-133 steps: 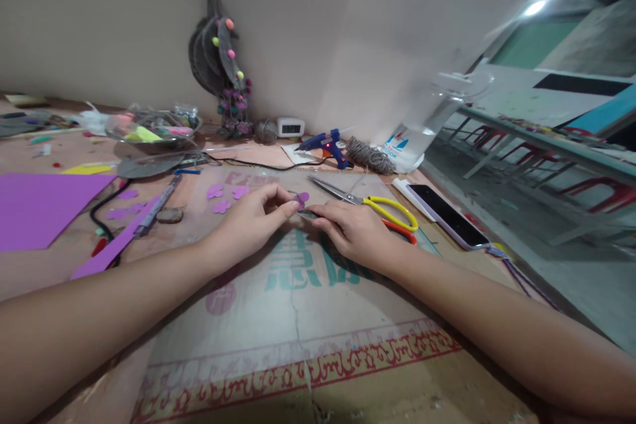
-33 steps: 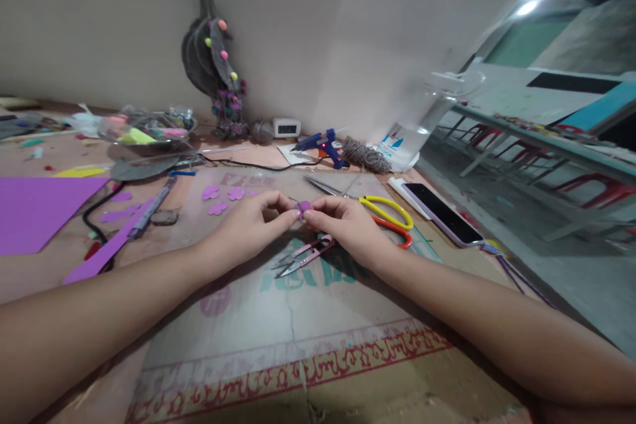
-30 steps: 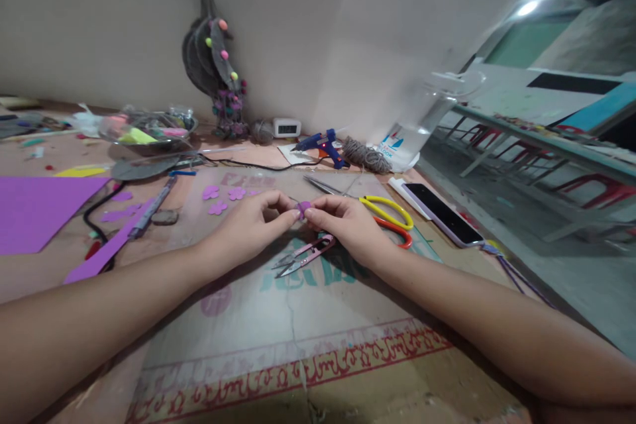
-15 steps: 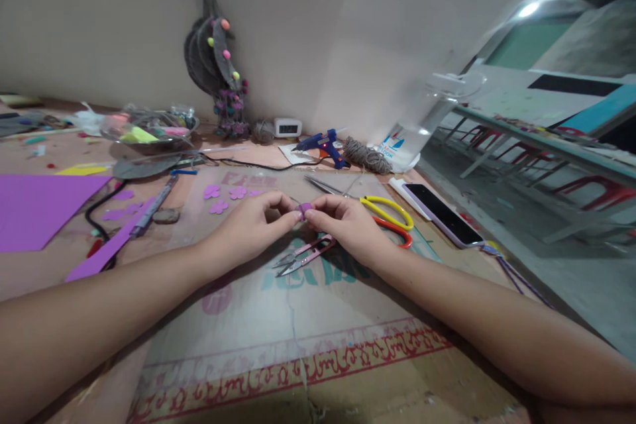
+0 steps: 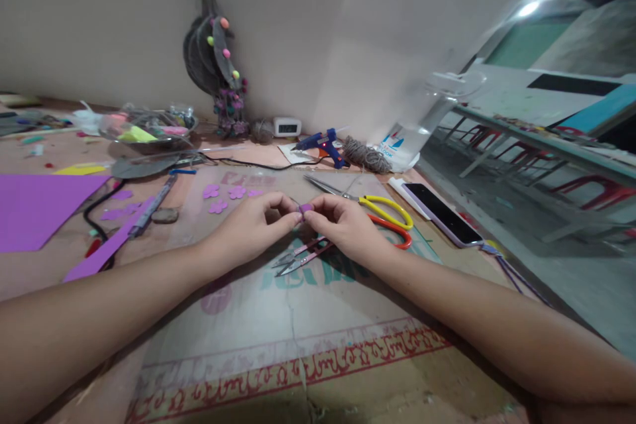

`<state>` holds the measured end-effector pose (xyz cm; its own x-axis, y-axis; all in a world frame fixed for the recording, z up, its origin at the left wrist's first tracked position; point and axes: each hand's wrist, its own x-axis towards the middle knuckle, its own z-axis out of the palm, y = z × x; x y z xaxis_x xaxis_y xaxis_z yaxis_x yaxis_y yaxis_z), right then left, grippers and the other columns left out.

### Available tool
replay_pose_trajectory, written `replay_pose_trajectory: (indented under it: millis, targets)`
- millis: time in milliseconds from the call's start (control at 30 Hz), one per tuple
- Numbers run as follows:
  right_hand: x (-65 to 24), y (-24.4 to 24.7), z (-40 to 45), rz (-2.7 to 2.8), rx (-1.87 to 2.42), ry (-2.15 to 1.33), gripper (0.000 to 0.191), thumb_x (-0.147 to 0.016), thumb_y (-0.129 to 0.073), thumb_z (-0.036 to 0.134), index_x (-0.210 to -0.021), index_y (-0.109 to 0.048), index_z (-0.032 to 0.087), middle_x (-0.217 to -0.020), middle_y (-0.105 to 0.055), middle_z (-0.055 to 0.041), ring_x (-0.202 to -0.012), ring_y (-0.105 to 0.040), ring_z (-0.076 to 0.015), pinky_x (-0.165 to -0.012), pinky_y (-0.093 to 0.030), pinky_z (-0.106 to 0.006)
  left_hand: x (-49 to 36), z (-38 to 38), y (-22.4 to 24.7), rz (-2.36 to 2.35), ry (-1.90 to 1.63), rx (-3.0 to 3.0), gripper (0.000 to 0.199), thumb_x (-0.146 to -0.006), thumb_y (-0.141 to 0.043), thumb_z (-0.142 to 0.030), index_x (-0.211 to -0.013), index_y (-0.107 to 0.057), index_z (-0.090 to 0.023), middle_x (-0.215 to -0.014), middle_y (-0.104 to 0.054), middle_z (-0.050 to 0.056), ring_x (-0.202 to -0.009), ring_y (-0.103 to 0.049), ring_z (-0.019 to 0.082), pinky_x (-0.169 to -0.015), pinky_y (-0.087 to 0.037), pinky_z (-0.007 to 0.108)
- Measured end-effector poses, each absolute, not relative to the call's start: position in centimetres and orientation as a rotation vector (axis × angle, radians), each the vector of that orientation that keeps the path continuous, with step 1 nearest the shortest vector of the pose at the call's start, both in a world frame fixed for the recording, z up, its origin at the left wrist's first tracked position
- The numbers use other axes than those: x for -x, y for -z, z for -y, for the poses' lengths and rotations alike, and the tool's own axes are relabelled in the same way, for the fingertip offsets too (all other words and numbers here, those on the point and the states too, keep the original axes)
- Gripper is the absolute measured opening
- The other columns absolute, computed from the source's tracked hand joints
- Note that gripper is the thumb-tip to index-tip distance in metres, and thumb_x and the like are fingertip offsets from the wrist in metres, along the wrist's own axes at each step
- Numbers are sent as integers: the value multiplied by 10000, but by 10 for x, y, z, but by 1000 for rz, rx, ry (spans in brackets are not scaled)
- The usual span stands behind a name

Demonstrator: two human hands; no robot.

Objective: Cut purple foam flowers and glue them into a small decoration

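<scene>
A small purple piece [image 5: 305, 209] is pinched between my two hands above the cardboard; it matches the purple cut-outs, but its exact shape is mostly hidden by fingertips. My left hand [image 5: 265, 218] grips it from the left with thumb and forefinger. From the right, my right hand [image 5: 345, 222] pinches the same piece. Pink thread snips [image 5: 301, 258] lie just beneath, their handles partly covered by my right hand. Scissors with yellow and red handles [image 5: 386, 210] rest beyond that hand. Several purple flower cut-outs [image 5: 217, 206] lie left of my left hand.
A blue glue gun [image 5: 322, 144] with a red light lies at the back, near grey yarn [image 5: 366, 155] and a small digital clock [image 5: 287, 127]. On the right is a phone [image 5: 442, 213]. Purple sheet [image 5: 44, 212], a pen [image 5: 153, 205] and a bowl of craft pieces [image 5: 149, 132] occupy the left.
My fingers have shifted very slightly on the purple piece, which appears turned a little. Both hands stay in the same place.
</scene>
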<state>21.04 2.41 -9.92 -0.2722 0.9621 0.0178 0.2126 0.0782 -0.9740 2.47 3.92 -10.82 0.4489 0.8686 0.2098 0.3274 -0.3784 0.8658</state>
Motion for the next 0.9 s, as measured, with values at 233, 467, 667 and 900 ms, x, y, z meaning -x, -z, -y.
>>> replay_pose_trajectory:
  millis: [233,467,667,900]
  targets:
    - [-211,96,-26,1686,1194,-1124,264,-858,-563,411,-753,-590,170,-616,-534,21,-553,-500,-106,-522,-426,-239,-25,-41,107,-1033,-902,-1852,184,-847,-556,-353,-798,-602,-183,-782,-642,7,-734,-587,163,-662,-428,273]
    - [-213,100,-31,1582,1193,-1064,181,-840,-573,354,-795,-561,180,-591,-497,54,-519,-433,-89,-514,-368,-235,-25,-42,108,-1047,-935,-1792,179,-837,-570,-352,-791,-607,-183,-752,-651,14,-731,-595,174,-691,-433,290]
    - [-212,99,-29,1573,1125,-1140,135,-855,-540,301,-895,-578,178,-612,-513,48,-546,-461,-94,-522,-382,-234,-26,-41,106,-1011,-912,-1768,179,-844,-557,-347,-770,-579,-185,-716,-619,-5,-707,-581,158,-686,-430,276]
    - [-211,96,-28,1504,1144,-1177,256,-817,-627,340,-1013,-609,176,-635,-550,43,-539,-524,-98,-531,-460,-249,-26,-40,107,-1033,-896,-1835,175,-847,-552,-342,-785,-598,-184,-745,-631,1,-713,-584,161,-658,-424,265]
